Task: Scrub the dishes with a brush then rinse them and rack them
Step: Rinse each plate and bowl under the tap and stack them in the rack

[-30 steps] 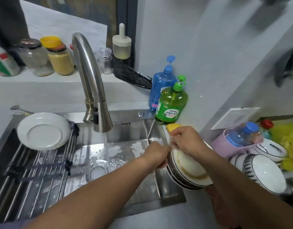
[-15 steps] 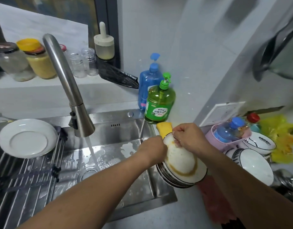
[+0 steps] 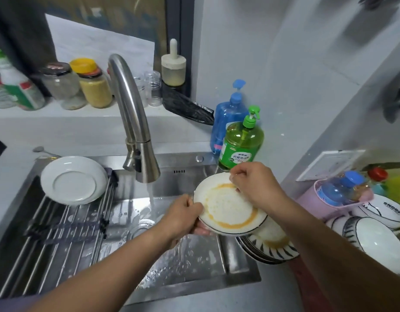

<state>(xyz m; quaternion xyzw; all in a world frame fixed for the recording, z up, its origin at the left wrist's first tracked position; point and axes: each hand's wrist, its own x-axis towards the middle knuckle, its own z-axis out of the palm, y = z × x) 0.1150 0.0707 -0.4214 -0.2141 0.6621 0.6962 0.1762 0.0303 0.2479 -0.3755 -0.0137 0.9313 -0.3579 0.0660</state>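
Two hands share one soiled plate (image 3: 230, 207) over the right end of the sink (image 3: 194, 280), just right of the running stream from the faucet (image 3: 136, 122). The left hand (image 3: 183, 213) pinches the near-left rim, thumb on top; the right hand (image 3: 253, 183) curls at the far rim, what it holds hidden. Glazed ceramic, wet and greasy with an orange ring, looks stiff, breakable and slippery, so opposite rim edges seem the safest hold. More dirty plates (image 3: 268, 246) wait stacked beneath.
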